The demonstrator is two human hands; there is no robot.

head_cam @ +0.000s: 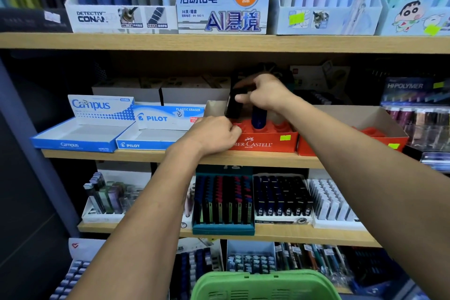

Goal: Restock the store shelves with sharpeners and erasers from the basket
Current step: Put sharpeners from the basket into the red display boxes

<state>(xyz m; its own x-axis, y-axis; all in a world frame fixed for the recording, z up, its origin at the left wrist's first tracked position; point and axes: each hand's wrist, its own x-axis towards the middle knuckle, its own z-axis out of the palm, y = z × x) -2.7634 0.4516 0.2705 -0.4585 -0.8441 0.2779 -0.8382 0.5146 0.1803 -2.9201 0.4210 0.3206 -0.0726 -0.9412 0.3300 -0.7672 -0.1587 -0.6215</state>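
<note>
On the middle shelf (pixel 243 157), the left hand (pixel 214 135) curls over the red Faber-Castell box (pixel 265 140) rim; the right hand (pixel 265 94) pinches a black sharpener (pixel 232 106) above it.

2 bare forearms, no sleeves, left hand (pixel 214 135), right hand (pixel 265 94)

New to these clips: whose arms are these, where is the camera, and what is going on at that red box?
No machine here: a person wears a camera on the head, looking down at both bare arms. The right hand holds a black sharpener above the red Faber-Castell box on the middle shelf; a blue one already stands in it. The left hand grips the box's front left corner. Campus and Pilot eraser boxes sit to the left. A green basket is at the bottom edge.
</note>
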